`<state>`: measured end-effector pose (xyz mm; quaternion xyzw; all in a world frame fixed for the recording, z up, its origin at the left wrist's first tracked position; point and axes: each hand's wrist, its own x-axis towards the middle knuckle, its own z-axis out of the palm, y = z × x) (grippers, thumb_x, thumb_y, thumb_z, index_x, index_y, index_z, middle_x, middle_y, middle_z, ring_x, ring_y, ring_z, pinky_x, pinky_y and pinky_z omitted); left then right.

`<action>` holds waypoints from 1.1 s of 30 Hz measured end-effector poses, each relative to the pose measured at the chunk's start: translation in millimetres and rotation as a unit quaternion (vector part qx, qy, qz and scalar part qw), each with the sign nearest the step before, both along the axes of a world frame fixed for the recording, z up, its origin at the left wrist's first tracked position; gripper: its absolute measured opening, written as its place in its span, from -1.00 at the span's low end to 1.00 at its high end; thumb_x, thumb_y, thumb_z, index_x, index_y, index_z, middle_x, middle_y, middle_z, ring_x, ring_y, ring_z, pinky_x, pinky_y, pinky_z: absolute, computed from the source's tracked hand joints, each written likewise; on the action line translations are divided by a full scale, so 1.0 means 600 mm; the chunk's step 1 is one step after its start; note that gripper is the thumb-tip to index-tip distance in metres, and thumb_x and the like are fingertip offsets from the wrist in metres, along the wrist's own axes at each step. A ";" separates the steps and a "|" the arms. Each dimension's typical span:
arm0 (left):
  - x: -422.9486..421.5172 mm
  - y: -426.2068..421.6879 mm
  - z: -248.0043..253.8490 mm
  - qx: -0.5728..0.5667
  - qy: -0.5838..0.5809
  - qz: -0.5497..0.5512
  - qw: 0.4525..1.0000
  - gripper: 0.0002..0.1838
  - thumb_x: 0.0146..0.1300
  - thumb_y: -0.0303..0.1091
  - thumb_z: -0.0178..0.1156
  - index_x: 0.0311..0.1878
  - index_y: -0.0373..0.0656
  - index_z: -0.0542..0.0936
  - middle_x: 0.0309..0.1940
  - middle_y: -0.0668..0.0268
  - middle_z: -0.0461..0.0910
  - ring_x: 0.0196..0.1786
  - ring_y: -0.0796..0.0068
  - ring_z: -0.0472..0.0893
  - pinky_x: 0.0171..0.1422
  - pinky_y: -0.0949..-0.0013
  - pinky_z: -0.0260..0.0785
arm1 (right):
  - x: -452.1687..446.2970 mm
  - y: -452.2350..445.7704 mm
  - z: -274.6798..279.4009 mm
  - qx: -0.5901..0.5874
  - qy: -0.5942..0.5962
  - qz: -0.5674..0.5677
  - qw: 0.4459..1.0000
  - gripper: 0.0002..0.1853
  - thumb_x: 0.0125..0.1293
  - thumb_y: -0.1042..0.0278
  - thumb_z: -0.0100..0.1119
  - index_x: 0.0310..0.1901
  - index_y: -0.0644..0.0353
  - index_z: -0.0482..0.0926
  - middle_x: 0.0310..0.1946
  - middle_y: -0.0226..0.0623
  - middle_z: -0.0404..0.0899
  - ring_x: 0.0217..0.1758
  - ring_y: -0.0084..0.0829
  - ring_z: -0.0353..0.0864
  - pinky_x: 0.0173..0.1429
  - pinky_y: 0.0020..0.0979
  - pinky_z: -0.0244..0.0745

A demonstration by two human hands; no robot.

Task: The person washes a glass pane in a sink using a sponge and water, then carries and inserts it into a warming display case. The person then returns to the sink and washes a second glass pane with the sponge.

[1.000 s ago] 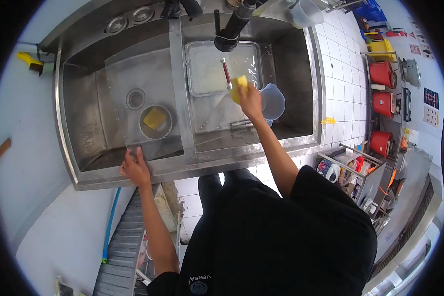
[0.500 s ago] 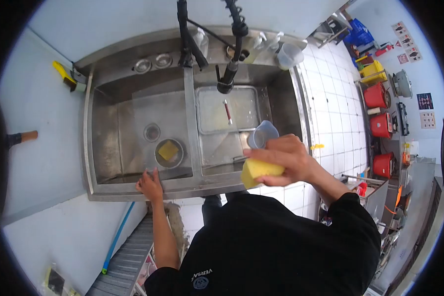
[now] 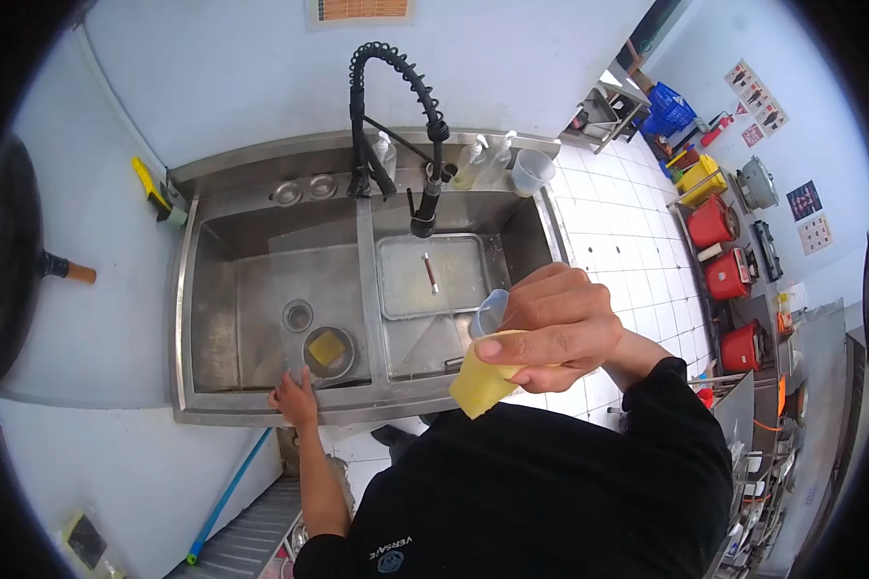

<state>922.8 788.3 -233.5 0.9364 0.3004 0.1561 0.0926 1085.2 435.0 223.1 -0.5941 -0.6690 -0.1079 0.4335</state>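
My right hand (image 3: pixel 565 328) is raised close to the camera, thumb and fingers closed on a pale yellow sponge (image 3: pixel 485 379). A clear plastic cup (image 3: pixel 490 314) shows just beyond it, partly hidden by my fingers. My left hand (image 3: pixel 294 397) rests on the front rim of the left sink basin, fingers apart, holding nothing. Beside its fingertips, a round metal bowl (image 3: pixel 349 365) in that basin contains a yellow-green sponge (image 3: pixel 326 347). In the right basin lies a rectangular tray (image 3: pixel 388 301) with cloudy liquid and a thin red-and-white stick (image 3: pixel 430 273).
A black spring-neck faucet (image 3: pixel 423 214) hangs over the right basin. Pump bottles (image 3: pixel 471 162) and a clear jug (image 3: pixel 532 172) line the back ledge. A yellow-and-black brush (image 3: pixel 152 189) is at the left wall. Red containers (image 3: pixel 713 222) stand along the right side.
My right hand, still gripping the sponge, has come closer to the camera and turned, tilting the sponge downward. The view has tipped up. My left hand stays on the rim.
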 end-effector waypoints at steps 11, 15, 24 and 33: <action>0.001 -0.004 0.003 -0.034 0.030 0.013 0.999 -0.41 0.41 0.25 0.08 0.04 -0.15 0.62 -0.16 0.10 0.72 0.00 0.16 0.65 0.35 0.09 0.15 | -0.006 0.009 0.008 0.138 0.042 0.015 0.989 -0.76 0.27 0.41 0.27 -0.09 0.33 0.74 -0.63 -0.26 0.56 -0.72 -0.48 0.45 -0.64 -0.46 0.24; 0.003 -0.007 0.015 -0.048 0.043 0.015 0.998 -0.40 0.42 0.26 0.06 0.04 -0.16 0.62 -0.14 0.06 0.72 0.00 0.15 0.65 0.38 0.08 0.14 | -0.005 0.004 0.015 0.157 0.062 0.009 0.986 -0.77 0.28 0.41 0.25 -0.11 0.34 0.74 -0.62 -0.23 0.59 -0.72 -0.45 0.46 -0.64 -0.46 0.26; 0.002 -0.007 0.013 -0.054 0.052 0.020 0.997 -0.37 0.44 0.27 0.02 0.08 -0.19 0.61 -0.12 0.04 0.72 0.05 0.06 0.61 0.42 0.06 0.09 | -0.008 -0.004 0.026 0.155 0.081 -0.002 0.985 -0.80 0.28 0.44 0.28 -0.14 0.39 0.73 -0.59 -0.19 0.63 -0.70 -0.44 0.49 -0.62 -0.45 0.28; 0.005 -0.014 0.038 -0.079 0.041 0.008 0.996 -0.37 0.43 0.27 0.03 0.07 -0.19 0.61 -0.14 0.06 0.72 0.03 0.06 0.61 0.42 0.05 0.09 | -0.007 -0.007 0.033 0.156 0.083 -0.002 0.984 -0.79 0.28 0.44 0.28 -0.15 0.40 0.73 -0.60 -0.17 0.63 -0.70 -0.43 0.51 -0.62 -0.47 0.29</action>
